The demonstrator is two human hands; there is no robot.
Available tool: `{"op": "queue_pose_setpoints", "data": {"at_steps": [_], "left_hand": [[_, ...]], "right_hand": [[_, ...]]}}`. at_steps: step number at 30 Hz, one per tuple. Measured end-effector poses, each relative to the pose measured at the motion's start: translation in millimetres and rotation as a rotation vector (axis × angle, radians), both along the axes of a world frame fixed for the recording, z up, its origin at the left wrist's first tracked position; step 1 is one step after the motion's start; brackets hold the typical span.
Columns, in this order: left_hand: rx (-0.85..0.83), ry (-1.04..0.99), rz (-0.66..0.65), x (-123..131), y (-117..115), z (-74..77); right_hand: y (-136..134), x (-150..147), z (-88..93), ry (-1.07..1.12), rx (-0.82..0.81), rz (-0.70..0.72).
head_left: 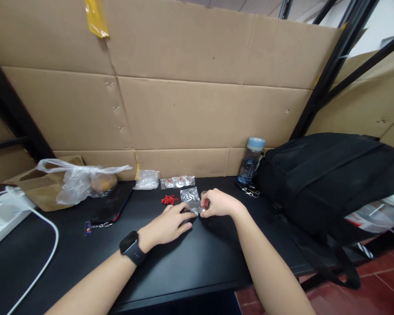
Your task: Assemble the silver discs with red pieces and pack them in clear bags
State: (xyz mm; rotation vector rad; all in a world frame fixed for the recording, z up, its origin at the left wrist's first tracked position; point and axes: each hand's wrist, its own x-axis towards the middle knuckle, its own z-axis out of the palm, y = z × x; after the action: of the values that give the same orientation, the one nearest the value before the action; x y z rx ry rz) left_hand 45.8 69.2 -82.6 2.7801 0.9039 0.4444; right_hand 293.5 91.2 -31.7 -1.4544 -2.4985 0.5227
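A small clear plastic bag (190, 195) lies flat on the black table in front of me. My left hand (169, 224), with a dark watch (132, 247) on its wrist, rests with fingers stretched out, the tips at the bag's near edge. In a pinch, my right hand (220, 203) holds a small round piece with red on it (205, 204) at the bag's near right corner; the fingers partly hide it. Left of the bag is a pile of small red pieces (169, 200). Behind it lie several round red-and-silver pieces in clear packets (177, 181).
A stack of clear bags (147, 180) lies by the cardboard wall (184, 113). Rightward stand a water bottle (251, 160) and a black backpack (328, 183). Leftward are a dark pouch (113, 203), a tied plastic bag (77, 183) and a white power strip (6, 216) with its cable.
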Motion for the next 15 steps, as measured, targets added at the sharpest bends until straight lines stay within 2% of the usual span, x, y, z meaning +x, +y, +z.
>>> {"op": "queue_pose_setpoints", "data": {"at_steps": [5, 8, 15], "left_hand": [[0.020, 0.025, 0.018, -1.1, -0.4, -6.2], [0.010, 0.043, 0.027, -2.5, -1.2, -5.0], [-0.058, 0.074, -0.001, -5.6, -1.7, -3.1]], "right_hand": [[-6.4, -2.9, 1.2, -0.061, 0.005, -0.033], [-6.8, -3.6, 0.6, -0.061, 0.002, -0.061], [3.6, -9.7, -8.6, 0.006, 0.008, 0.013]]}}
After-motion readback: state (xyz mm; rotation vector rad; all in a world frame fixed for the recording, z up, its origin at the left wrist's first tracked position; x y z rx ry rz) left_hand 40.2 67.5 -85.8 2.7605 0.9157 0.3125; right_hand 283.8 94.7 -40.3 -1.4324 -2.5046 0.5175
